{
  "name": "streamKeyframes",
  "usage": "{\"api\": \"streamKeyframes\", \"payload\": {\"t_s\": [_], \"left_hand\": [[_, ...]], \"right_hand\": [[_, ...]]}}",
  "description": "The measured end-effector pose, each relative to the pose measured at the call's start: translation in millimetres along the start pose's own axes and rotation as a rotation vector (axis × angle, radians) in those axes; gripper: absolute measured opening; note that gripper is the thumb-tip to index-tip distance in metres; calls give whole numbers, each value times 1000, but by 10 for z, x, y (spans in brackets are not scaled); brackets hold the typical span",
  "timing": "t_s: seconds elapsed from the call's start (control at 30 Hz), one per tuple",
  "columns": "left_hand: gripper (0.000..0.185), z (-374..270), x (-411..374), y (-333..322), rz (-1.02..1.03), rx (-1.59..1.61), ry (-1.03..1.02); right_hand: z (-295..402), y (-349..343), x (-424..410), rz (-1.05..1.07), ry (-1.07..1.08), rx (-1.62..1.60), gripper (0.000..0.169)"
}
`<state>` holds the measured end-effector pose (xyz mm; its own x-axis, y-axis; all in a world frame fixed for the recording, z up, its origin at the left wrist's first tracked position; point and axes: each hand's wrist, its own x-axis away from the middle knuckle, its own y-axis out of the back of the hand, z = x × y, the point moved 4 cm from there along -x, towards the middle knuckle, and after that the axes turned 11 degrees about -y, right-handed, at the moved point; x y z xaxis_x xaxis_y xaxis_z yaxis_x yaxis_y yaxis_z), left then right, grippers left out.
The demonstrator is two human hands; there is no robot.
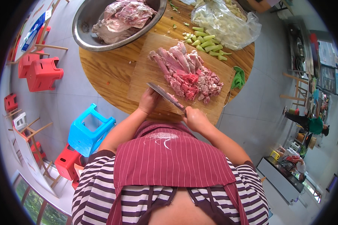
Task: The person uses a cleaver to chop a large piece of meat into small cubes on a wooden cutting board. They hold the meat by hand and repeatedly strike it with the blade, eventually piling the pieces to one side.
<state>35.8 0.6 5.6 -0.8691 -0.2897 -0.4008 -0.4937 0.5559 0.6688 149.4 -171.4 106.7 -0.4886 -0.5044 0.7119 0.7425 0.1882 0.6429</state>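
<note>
My right hand [196, 118] grips the handle of a kitchen knife [169, 98], whose broad blade slants up and left over the wooden cutting board [140, 70]. Bits of meat cling along the blade. By the blade's far end is my left hand [149, 101], its fingers curled and partly hidden behind the steel, so what they hold cannot be seen. Just beyond the knife lies a heap of raw meat: long strips [173, 59] at the back, bright red cut pieces [189, 81] in the middle and paler small chunks [209, 84] to the right.
A metal basin [86, 36] of large raw meat pieces stands at the back left of the round wooden table [101, 76]. Cut green stalks [207, 42] and a filled plastic bag [225, 25] lie back right. A green cloth [238, 78] hangs at the right edge; a blue stool [91, 132] stands left.
</note>
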Motion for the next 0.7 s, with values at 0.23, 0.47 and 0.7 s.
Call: {"api": "streamKeyframes", "payload": {"t_s": [0.23,0.47,0.7], "left_hand": [[18,29,-25,-16,-6,-78,-68],[18,6,-8,27,-30,59,-23],[19,100,76,-53,-12,53,-4]], "right_hand": [[367,-282,-708,-47,112,-46,27],[139,-24,-689,-78,116,-112,30],[22,-146,-77,14,-27,23,23]]}}
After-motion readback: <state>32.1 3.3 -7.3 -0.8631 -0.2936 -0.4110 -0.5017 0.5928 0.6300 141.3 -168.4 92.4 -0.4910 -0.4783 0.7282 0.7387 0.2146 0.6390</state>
